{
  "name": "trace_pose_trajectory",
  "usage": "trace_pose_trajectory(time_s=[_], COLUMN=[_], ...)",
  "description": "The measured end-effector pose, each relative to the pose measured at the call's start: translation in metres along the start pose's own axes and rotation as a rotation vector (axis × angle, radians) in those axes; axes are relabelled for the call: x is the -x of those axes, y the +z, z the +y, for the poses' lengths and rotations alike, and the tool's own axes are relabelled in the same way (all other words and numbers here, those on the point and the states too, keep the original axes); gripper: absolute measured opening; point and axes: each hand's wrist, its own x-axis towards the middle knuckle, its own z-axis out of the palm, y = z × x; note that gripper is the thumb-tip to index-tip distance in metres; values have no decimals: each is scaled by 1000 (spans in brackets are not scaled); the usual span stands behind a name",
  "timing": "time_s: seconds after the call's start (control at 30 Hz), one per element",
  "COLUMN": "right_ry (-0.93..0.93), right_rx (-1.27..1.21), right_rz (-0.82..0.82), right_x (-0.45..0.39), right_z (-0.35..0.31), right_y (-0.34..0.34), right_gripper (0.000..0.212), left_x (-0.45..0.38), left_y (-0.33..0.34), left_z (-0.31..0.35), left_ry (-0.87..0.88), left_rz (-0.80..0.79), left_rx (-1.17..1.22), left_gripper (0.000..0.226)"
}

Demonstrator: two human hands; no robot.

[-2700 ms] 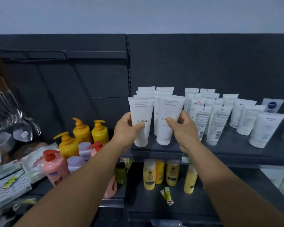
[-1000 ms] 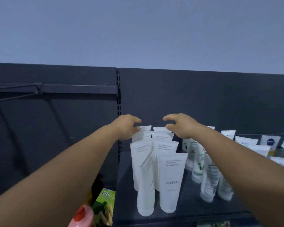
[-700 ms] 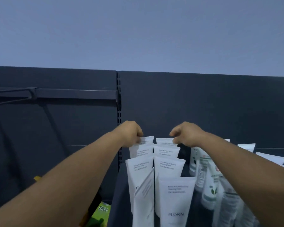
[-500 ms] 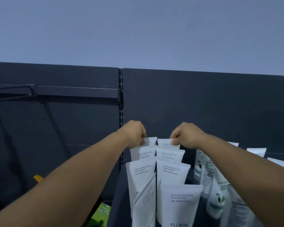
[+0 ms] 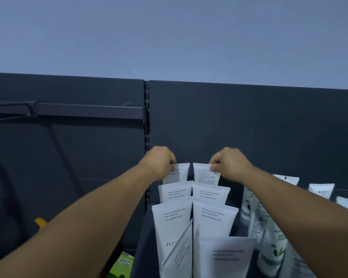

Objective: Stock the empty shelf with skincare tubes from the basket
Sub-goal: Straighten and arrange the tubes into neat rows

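Two rows of white skincare tubes stand on the dark shelf (image 5: 143, 233), running from front to back. My left hand (image 5: 159, 162) pinches the top edge of the rearmost tube in the left row (image 5: 179, 174). My right hand (image 5: 227, 164) pinches the top of the rearmost tube in the right row (image 5: 204, 175). Both tubes stand against the dark back panel. Nearer tubes (image 5: 175, 221) (image 5: 213, 219) read "Amino Acid Cleansing Foam". One front tube (image 5: 181, 255) leans sideways. The basket is out of view.
More white tubes with green print (image 5: 269, 249) stand to the right of my right arm, with others (image 5: 320, 190) further right. A dark rail (image 5: 88, 111) crosses the left bay. A green box (image 5: 123, 264) and a yellow cap (image 5: 39, 221) show lower left.
Both hands left the front tubes and reached to the back of the two rows, closing on the rearmost tubes' tops. My view tilted up, then held nearly still.
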Motion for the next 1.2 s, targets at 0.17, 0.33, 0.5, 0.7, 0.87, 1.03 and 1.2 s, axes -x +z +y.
trace_pose_trajectory(time_s=[0.17,0.33,0.5,0.7,0.87,1.03,1.2], right_ry=[-11,-26,-99,-93,-59,-92,-64], right_rx=[10,-91,163,135,-26,-1,-62], right_rz=[19,-138,-123,1,-62,-11,23], right_x=[-1,-3,-7,-6,-5,-4,-5], right_z=[0,-7,-3,2,0,2,2], right_y=[7,-3,-3,7,7,8,13], right_gripper=[8,25,25,16,24,18,18], left_x=[-3,-5,-3,-4,-4,-4,-4], left_y=[4,5,5,9,9,10,10], left_z=[-1,-1,-2,-4,-4,-1,0], left_ry=[30,17,40,30,14,-9,-25], left_rz=[-6,-7,8,33,56,61,55], left_rx=[17,35,52,103,103,89,77], left_gripper=[19,18,19,16,16,16,16])
